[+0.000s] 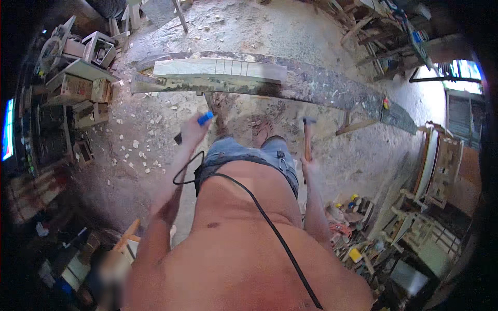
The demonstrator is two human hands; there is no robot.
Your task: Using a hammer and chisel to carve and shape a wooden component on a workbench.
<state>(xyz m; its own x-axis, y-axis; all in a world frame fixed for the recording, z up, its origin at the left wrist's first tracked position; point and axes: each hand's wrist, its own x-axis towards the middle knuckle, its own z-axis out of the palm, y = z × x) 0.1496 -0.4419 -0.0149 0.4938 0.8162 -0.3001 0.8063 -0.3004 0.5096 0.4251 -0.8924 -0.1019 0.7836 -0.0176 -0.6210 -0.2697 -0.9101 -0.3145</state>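
Observation:
My left hand is shut on a chisel with a blue handle, held in front of my waist. My right hand grips a hammer with a wooden handle, its dark head pointing up. Both hands hang short of a long, dark, worn plank that runs across in front of me. On that plank lies a pale wooden board with several pencil lines marked across it. A black cable runs down over my bare torso.
Wood chips litter the dusty floor at left. Boxes and machines stack at the far left. Wooden frames and furniture parts stand at right, with tools and cans on the floor by my right side.

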